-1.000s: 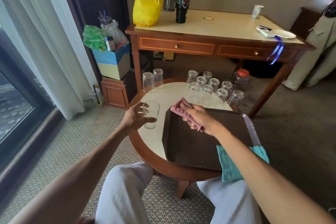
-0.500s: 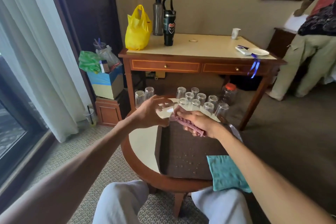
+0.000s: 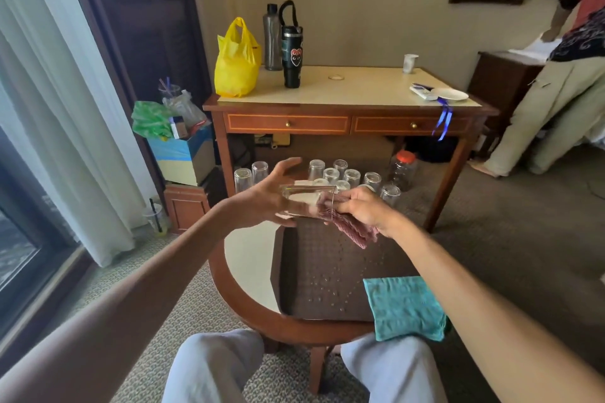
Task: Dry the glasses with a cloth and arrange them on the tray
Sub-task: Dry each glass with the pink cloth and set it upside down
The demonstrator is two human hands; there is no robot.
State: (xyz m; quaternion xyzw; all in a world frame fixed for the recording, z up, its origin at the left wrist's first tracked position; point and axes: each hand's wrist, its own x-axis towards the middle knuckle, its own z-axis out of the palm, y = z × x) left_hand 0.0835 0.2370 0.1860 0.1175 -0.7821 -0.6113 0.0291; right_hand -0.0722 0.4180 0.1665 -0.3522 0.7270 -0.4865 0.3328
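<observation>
Held glass (image 3: 307,201): a clear, straight-walled tumbler, held on its side in the air above the far end of the tray, its open mouth turned toward the right hand.
Left grip: the left hand (image 3: 265,201) is wrapped about the base and wall of the glass, with fingers spread wide rather than clenched.
Right grip: the right hand (image 3: 363,211) is closed on the pink cloth (image 3: 352,227), which is pressed at the mouth of the glass.
Handling, as judged: the glass is taken to be light, rigid and fragile; if wet it is likely slippery, so a hold round the wall near the base seems safer than one at the thin rim.
Cloth: soft, ribbed or woven, folded limp; it should conform readily to the inside wall.
Tray (image 3: 314,271): dark brown, rectangular, with a raised edge and a dimpled surface; droplets are seen on it, and no glass stands on it yet.
Counter (image 3: 248,271): a round one with a pale, smooth top and a curved wooden rim; the tray rests on it.
Waiting glasses (image 3: 352,177): a cluster of like tumblers, upside down, at the far edge of the counter, with two more set apart to the left.
Teal cloth (image 3: 404,307): a second soft cloth, draped over the tray's near right corner.
</observation>
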